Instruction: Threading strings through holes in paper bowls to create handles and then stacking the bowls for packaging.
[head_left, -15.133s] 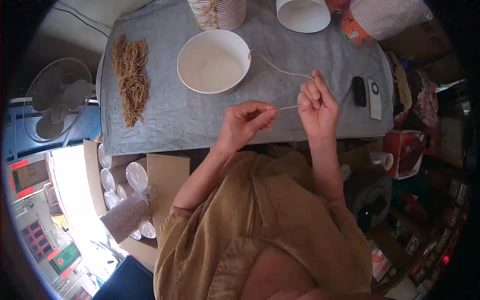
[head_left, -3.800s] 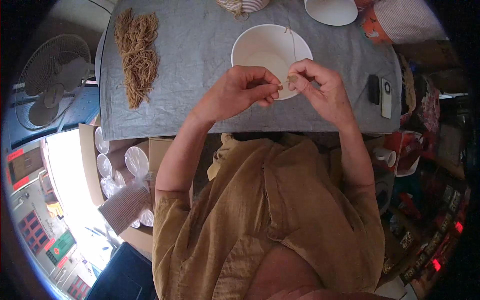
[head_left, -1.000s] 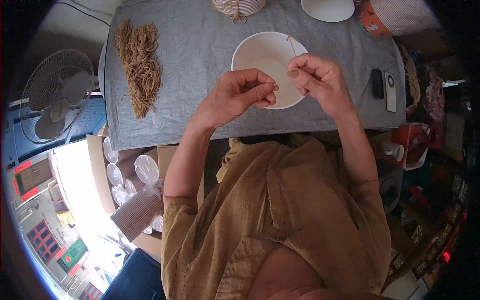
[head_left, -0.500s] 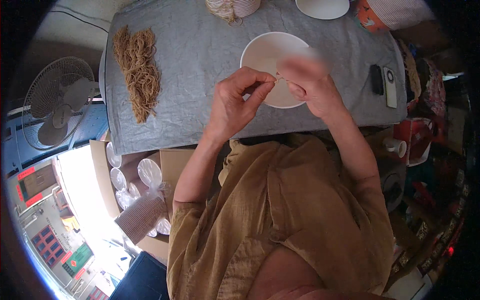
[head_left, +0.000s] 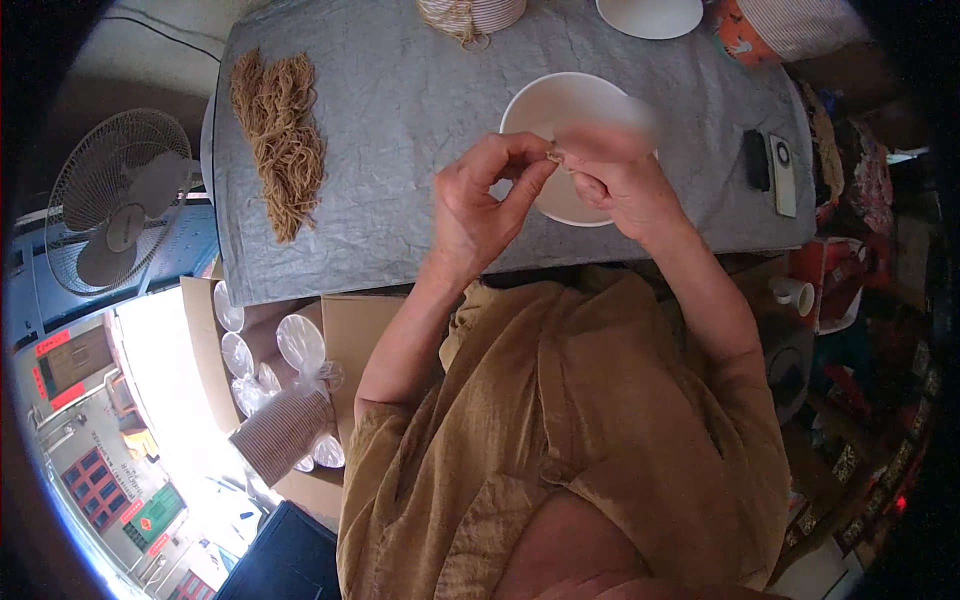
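Observation:
My left hand [head_left: 478, 205] and my right hand [head_left: 615, 178] meet above a white bowl [head_left: 560, 110] on the grey cloth-covered table [head_left: 400, 110]. Between the fingertips of both hands is a short piece of tan twine [head_left: 552, 155]. My right hand is blurred by motion and partly covers the bowl. A heap of tan twine pieces [head_left: 278, 135] lies on the table's left side, apart from both hands.
A twine-wrapped cup [head_left: 470, 14] and a second white bowl [head_left: 650, 14] stand at the table's far edge. A black phone [head_left: 757, 160] and a white device [head_left: 782, 175] lie at right. A fan [head_left: 115, 210] and a cardboard box of stacked cups [head_left: 270, 350] sit at left.
Both hands have stayed pinched together over the bowl, working the twine; the right hand is moving quickly now. The view has shifted slightly.

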